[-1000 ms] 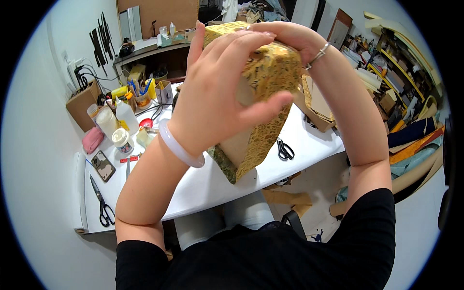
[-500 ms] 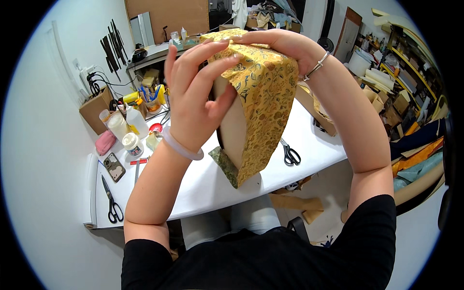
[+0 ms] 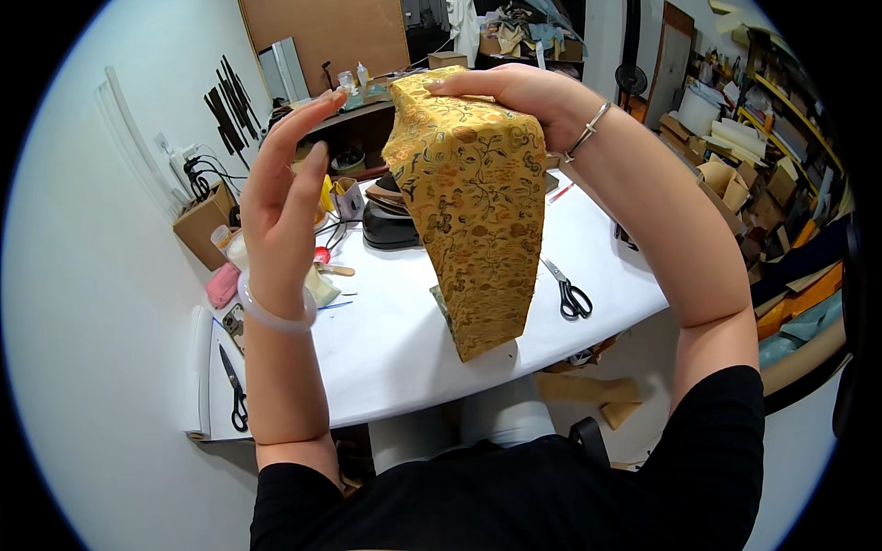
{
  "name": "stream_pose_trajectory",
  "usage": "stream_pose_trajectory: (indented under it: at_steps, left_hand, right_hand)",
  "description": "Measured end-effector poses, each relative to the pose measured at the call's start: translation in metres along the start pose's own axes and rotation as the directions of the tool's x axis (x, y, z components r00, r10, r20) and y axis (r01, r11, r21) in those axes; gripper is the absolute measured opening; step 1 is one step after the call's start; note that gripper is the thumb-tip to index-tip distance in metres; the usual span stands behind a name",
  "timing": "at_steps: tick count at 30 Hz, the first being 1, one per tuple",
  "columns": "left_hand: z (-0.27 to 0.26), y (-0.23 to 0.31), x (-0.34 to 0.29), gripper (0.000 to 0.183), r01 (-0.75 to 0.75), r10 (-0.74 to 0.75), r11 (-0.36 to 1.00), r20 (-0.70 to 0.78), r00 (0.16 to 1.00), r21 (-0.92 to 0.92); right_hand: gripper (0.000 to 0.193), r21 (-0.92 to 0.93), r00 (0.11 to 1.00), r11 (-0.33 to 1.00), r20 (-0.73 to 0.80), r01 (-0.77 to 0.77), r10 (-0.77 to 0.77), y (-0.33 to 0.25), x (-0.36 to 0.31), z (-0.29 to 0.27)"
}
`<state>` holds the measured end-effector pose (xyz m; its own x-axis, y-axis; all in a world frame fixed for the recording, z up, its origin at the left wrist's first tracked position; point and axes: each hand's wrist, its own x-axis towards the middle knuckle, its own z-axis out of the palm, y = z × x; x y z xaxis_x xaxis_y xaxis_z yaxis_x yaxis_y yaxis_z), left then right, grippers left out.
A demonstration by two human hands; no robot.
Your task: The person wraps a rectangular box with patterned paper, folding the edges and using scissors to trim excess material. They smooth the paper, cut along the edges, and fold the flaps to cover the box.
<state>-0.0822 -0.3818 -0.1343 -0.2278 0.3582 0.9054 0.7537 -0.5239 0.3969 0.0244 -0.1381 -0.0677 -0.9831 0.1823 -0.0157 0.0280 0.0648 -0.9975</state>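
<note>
A tall, tapered box-like piece (image 3: 473, 211), covered in yellow cloth with a flower and vine pattern, stands tilted above the white table, narrow end down. My right hand (image 3: 542, 103) grips its upper right corner, thumb lying across the top and the other fingers hidden behind. To the left of the piece, my left hand (image 3: 283, 197) is raised with fingers stretched out, apart from the cloth and holding nothing. A bit of green patterned material (image 3: 440, 303) shows at the piece's lower left edge.
Black-handled scissors (image 3: 571, 292) lie right of the piece; another pair (image 3: 235, 390) lies at the table's left end, by a white roll (image 3: 199, 376). A dark iron-like object (image 3: 390, 228) sits behind. Crowded shelves (image 3: 781, 119) line the right.
My left hand has come off the cloth and moved left, fingers straightened. The piece has turned so its patterned broad side faces me; the pale inner side is now out of sight.
</note>
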Motion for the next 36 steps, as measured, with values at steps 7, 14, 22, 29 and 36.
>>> stream_pose_trajectory:
  at_steps: [7, 14, 22, 29, 36]
  left_hand:
    - [0.052, 0.022, 0.014, 0.059, -0.295, 0.208, 0.840, 0.233, 0.950, 0.456]
    - [0.060, 0.003, 0.022, 0.031, -0.254, 0.214, 0.905, 0.151, 0.965, 0.340]
    - [0.061, -0.022, 0.023, 0.032, -0.284, 0.263, 0.951, 0.157, 0.952, 0.124]
    - [0.067, -0.041, 0.025, 0.028, -0.375, 0.368, 0.926, 0.115, 0.923, 0.038]
    - [0.070, -0.045, 0.028, 0.026, -0.424, 0.420, 0.904, 0.076, 0.904, 0.055]
  right_hand:
    - [0.047, 0.050, 0.991, 0.997, 0.121, 0.058, -0.064, -0.001, -0.003, -0.007]
    - [0.049, 0.003, 0.975, 0.997, -0.208, 0.077, -0.075, 0.029, -0.031, -0.013]
    - [0.023, -0.794, 0.837, 0.574, -0.443, -0.201, -0.320, 0.302, -0.141, -0.094]
    - [0.026, -0.882, 0.829, 0.354, -0.433, -0.310, -0.353, 0.360, -0.161, -0.073]
    - [0.029, -0.835, 0.862, 0.297, -0.502, -0.463, -0.069, 0.341, -0.117, -0.089]
